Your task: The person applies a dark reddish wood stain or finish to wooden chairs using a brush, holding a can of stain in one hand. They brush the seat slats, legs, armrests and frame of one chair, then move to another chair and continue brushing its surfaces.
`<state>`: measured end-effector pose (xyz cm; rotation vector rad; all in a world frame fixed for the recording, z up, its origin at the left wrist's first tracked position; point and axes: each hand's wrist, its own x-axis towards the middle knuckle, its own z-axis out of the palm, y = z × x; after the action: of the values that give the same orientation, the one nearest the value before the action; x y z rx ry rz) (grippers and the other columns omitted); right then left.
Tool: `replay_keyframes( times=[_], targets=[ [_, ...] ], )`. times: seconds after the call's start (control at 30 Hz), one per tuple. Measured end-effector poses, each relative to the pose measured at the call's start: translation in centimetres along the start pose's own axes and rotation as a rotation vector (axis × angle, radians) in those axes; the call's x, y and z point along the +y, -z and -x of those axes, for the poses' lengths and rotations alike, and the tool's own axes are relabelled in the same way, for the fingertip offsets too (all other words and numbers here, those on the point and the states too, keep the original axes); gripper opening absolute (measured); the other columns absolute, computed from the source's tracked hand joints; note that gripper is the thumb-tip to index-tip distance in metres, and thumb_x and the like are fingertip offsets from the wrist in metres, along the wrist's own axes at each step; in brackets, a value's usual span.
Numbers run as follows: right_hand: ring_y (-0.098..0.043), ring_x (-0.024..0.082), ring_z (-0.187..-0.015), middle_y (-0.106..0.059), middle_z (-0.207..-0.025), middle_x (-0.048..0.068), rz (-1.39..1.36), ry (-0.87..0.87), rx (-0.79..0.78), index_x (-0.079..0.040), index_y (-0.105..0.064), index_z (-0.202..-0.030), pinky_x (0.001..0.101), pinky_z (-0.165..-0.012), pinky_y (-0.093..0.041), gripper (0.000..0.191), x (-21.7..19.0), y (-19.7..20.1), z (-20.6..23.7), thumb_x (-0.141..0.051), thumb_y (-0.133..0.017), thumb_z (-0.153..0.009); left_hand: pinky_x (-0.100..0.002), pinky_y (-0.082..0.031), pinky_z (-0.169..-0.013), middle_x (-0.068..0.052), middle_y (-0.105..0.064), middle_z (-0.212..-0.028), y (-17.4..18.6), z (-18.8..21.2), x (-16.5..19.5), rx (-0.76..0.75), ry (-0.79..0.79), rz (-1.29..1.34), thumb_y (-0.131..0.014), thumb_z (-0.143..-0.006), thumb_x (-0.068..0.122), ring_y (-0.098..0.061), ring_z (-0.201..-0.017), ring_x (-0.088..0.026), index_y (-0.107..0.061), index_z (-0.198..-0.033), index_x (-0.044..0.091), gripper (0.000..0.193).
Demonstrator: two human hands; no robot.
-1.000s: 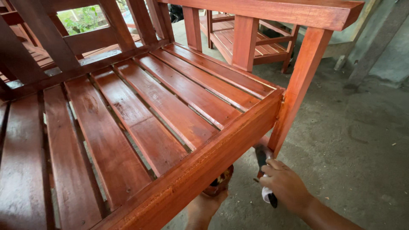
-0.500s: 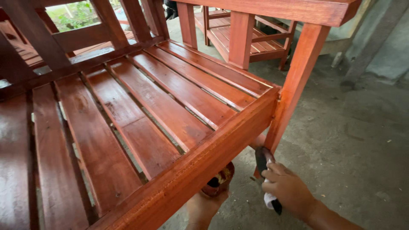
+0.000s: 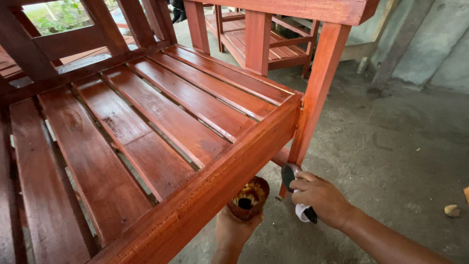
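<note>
Right hand (image 3: 320, 196) closes around a brush (image 3: 293, 188) at the bench leg (image 3: 312, 102); left hand (image 3: 234, 230) grips a stain-smeared cup (image 3: 249, 198) beneath the seat rail (image 3: 220, 181). Cup likely light, slippery, spillable: hold low, upright.

The bench rail (image 3: 215, 181) hides part of the cup (image 3: 249, 198) (contents unclear); brush (image 3: 293, 188) bristles unseen

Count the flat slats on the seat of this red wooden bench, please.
5 in view: one at the left edge, then, and one by the armrest post. More may lie outside the frame.
</note>
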<state>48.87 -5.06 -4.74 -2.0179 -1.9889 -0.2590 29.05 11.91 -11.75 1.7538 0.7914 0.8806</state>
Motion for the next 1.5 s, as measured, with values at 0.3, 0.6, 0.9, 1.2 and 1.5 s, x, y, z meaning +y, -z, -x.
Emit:
replay_keyframes(
  times=[0.3,0.6,0.9,1.2,1.5],
  targets=[
    [-0.055,0.036,-0.128,-0.07,-0.119,0.007,0.109,0.017,0.009,-0.012,-0.069,-0.078,0.0439,-0.09,-0.054,0.008,0.1,-2.5,3.6,-0.011,-0.069,-0.07,-0.042,-0.052,-0.1,-0.009,-0.054,-0.138,0.3,-0.6,-1.4,-0.076,0.273,-0.219,-0.101,-0.047,0.035,-0.056,-0.129,-0.026,-0.044,-0.146,0.017,0.116],
    [-0.062,0.029,-0.112,-0.069,-0.11,0.004,-0.137,-0.182,-0.04,-0.013,-0.069,-0.083,0.0416,-0.091,-0.052,0.014,0.3,-13.4,3.3,-0.012,-0.074,-0.07,-0.042,-0.054,-0.098,-0.011,-0.056,-0.137,-0.6,-0.5,-3.7,-0.056,0.297,-0.355,-0.1,-0.047,0.051,-0.06,-0.125,-0.028,-0.047,-0.144,0.017,0.115],
    [-0.069,0.026,-0.102,-0.072,-0.1,0.005,-0.416,-0.603,0.087,-0.016,-0.072,-0.094,0.0387,-0.088,-0.055,0.021,0.2,-13.7,1.9,-0.013,-0.077,-0.074,-0.043,-0.054,-0.095,-0.013,-0.063,-0.128,-0.7,-0.1,-2.3,-0.042,0.234,-0.194,-0.1,-0.045,0.039,-0.064,-0.12,-0.029,-0.054,-0.137,0.012,0.107],
    [-0.069,0.029,-0.101,-0.074,-0.108,0.003,-0.173,-0.463,0.287,-0.019,-0.072,-0.096,0.0405,-0.08,-0.057,0.032,-1.2,-2.6,0.4,-0.014,-0.08,-0.066,-0.045,-0.053,-0.095,-0.014,-0.057,-0.134,-0.9,0.4,1.0,-0.054,0.097,-0.031,-0.1,-0.045,0.028,-0.06,-0.12,-0.034,-0.046,-0.141,0.009,0.112],
    [-0.071,0.027,-0.102,-0.071,-0.121,0.007,-0.101,-0.276,0.584,-0.015,-0.072,-0.101,0.0369,-0.082,-0.057,0.029,-2.8,7.1,-0.5,-0.009,-0.076,-0.072,-0.037,-0.057,-0.098,-0.012,-0.068,-0.123,-4.3,3.1,2.3,-0.109,0.065,0.278,-0.101,-0.042,0.015,-0.07,-0.116,-0.026,-0.051,-0.137,0.007,0.108]
  ],
)
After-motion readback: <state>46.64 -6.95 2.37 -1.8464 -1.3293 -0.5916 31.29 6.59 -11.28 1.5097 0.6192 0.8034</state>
